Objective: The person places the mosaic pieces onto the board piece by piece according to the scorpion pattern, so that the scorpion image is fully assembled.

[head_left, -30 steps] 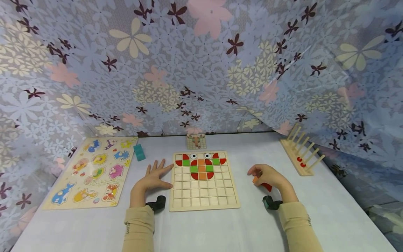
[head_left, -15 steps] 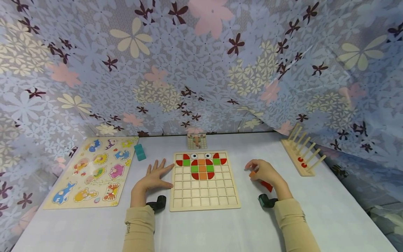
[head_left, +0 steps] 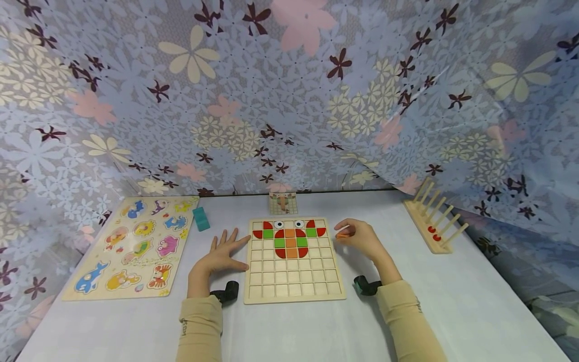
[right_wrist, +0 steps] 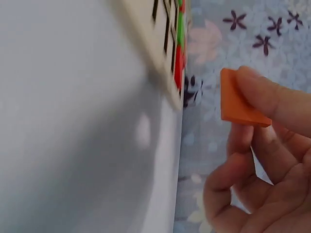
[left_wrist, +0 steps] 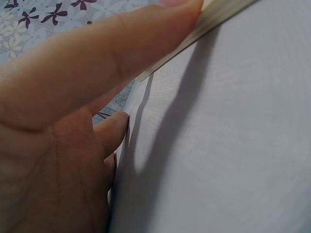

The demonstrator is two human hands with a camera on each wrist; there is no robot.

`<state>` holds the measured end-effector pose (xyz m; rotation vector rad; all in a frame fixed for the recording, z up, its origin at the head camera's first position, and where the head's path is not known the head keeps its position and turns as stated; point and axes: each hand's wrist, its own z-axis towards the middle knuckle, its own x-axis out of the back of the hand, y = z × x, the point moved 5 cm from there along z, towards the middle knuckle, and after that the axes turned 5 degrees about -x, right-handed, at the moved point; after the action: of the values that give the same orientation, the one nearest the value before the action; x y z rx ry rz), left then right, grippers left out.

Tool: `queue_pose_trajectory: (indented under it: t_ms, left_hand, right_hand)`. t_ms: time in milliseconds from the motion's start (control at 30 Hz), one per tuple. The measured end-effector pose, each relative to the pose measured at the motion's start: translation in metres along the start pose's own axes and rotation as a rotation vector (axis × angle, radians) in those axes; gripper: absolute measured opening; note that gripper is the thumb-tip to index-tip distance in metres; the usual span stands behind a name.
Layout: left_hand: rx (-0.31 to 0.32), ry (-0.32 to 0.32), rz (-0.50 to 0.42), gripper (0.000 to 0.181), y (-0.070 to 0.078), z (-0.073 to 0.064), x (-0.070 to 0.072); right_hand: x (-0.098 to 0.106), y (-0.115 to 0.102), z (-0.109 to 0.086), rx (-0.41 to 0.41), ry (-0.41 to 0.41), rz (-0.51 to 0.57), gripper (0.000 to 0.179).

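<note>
A wooden grid board point(head_left: 294, 290) lies on the table, with red, green and orange tiles and two eye tiles in its upper rows. My left hand point(head_left: 217, 261) is spread flat at the board's left side, thumb and index fingertip touching its edge; the left wrist view has the thumb point(left_wrist: 121, 53) against the wooden rim. Just off the board's right edge, my right hand point(head_left: 362, 241) pinches an orange square tile point(right_wrist: 238, 104) between thumb and fingers, above the table. The red piece seen earlier is hidden, with the right forearm over that spot.
A picture card point(head_left: 283, 203) stands behind the board. An animal puzzle board point(head_left: 101, 256) and a teal block point(head_left: 201, 219) lie to the left. At the right is a wooden peg rack point(head_left: 429, 226) with red beads. A floral cloth point(head_left: 289, 100) hangs behind.
My right hand has moved left and slightly away from me, carrying the orange tile from beside the red piece to the board's right edge. The left hand has stayed put.
</note>
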<state>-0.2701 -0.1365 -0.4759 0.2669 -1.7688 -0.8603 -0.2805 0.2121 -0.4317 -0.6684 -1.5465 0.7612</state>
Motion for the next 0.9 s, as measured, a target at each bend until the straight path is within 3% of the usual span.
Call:
queue_pose_trajectory:
  t_ms: [167, 300, 600, 900]
  left_hand:
    - [-0.005, 0.005, -0.002, 0.090, 0.000, 0.000, 0.000]
    - [-0.001, 0.001, -0.002, 0.090, 0.001, 0.000, 0.000]
    - [-0.012, -0.005, -0.009, 0.091, 0.005, -0.002, 0.002]
    - [-0.010, -0.008, -0.006, 0.090, 0.005, -0.002, 0.002]
  right_hand:
    - [-0.015, -0.015, 0.002, 0.043, -0.038, 0.112, 0.028]
    - [-0.029, -0.026, 0.002, 0.060, -0.076, 0.139, 0.027]
    - [-0.060, -0.047, -0.001, 0.104, -0.203, 0.081, 0.021]
    - [-0.085, -0.056, -0.003, 0.094, -0.303, 0.041, 0.013]
